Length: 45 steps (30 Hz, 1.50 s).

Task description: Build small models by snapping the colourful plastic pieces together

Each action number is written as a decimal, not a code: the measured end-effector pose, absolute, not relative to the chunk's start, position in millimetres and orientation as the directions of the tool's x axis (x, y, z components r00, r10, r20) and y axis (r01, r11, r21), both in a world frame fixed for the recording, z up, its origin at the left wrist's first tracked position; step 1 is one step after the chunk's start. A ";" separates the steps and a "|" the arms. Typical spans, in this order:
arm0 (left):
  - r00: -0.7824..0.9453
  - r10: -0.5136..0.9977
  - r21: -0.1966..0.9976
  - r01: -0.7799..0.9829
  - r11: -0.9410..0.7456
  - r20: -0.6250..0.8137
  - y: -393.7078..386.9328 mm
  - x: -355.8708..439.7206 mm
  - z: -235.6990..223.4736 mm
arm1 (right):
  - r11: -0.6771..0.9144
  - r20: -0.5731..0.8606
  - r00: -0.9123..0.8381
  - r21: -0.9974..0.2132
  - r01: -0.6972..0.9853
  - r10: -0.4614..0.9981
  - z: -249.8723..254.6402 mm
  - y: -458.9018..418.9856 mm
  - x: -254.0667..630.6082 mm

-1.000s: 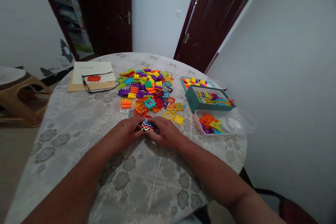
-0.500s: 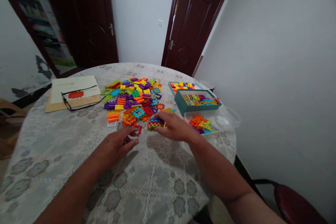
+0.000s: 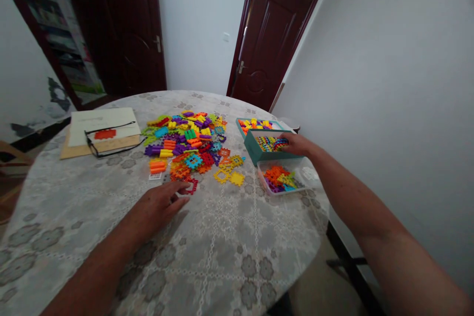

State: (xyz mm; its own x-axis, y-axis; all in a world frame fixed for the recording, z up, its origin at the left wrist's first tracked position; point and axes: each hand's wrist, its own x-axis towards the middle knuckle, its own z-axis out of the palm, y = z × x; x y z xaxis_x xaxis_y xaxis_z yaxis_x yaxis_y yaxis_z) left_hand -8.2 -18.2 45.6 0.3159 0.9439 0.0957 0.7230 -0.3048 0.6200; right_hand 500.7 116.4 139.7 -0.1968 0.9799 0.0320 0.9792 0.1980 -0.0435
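Head view: left of centre, the left hand (image 3: pixel 163 201) lies loosely curled — thumb and fingers parted, fingertips by a red piece (image 3: pixel 193 186). Right of centre, the right hand (image 3: pixel 299 144) dips into the green box (image 3: pixel 252 149) at colourful beads (image 3: pixel 266 144) — whether gripping, I cannot tell.

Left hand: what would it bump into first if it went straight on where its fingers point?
The left hand would probably first meet the red open piece just ahead; whether they already touch is unclear.
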 end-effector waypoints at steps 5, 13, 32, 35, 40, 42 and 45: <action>0.307 0.949 0.626 0.726 -0.284 0.074 -18.7 -9.0 48.6 | 0.229 -0.038 -0.233 -0.079 0.970 0.972 133.4 106.9 518.0; 0.303 0.944 0.596 0.736 -0.320 0.132 -16.5 -13.8 45.3 | 0.178 0.098 -0.188 0.098 0.979 0.977 129.7 86.8 504.3; 0.119 0.969 0.243 0.955 -0.172 0.216 -13.3 -26.8 35.0 | 0.185 -0.088 -0.180 0.055 0.981 0.980 62.2 1.9 293.1; 0.160 0.976 0.231 0.954 -0.192 0.151 -15.0 -21.9 37.7 | 0.216 -0.130 -0.213 0.006 0.976 0.968 57.3 6.4 298.6; 0.223 0.969 0.265 0.933 -0.243 0.103 -18.2 -14.0 41.6 | 0.280 -0.113 -0.296 -0.138 0.950 0.949 56.6 6.5 311.0; 0.220 0.970 0.301 0.922 -0.242 0.106 -20.0 -11.6 44.2 | 0.304 -0.053 -0.322 -0.212 0.929 0.945 55.8 7.5 310.8; 0.221 0.970 0.328 0.913 -0.243 0.104 -22.3 -9.3 48.2 | 0.350 0.060 -0.347 -0.280 0.894 0.936 51.9 12.4 301.8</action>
